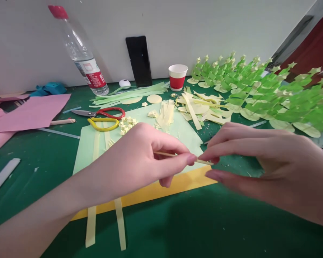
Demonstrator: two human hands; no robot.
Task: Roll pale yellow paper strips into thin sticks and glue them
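Observation:
My left hand (pixel 156 152) is closed, with thumb and forefinger pinching a thin pale yellow stick (pixel 204 162) whose end points right. My right hand (pixel 247 161) is at that end, its fingertips near or touching the stick and its thumb apart below. Whether the stick is wood or rolled paper I cannot tell. Beneath the hands lie pale green paper sheets (pixel 83 150) on an orange sheet (pixel 196 181). Two long pale yellow paper strips (pixel 120 225) hang over the front edge of the sheets. Small folded paper stars (pixel 127 123) are piled behind my left hand.
Scissors (pixel 97 114) with red and yellow handles lie at back left, near pink paper (pixel 40 111) and a plastic bottle (pixel 86 61). A phone (pixel 139 61) leans on the wall beside a paper cup (pixel 178 78). Paper scraps (pixel 204 107) and several green paper plants (pixel 258 86) stand right.

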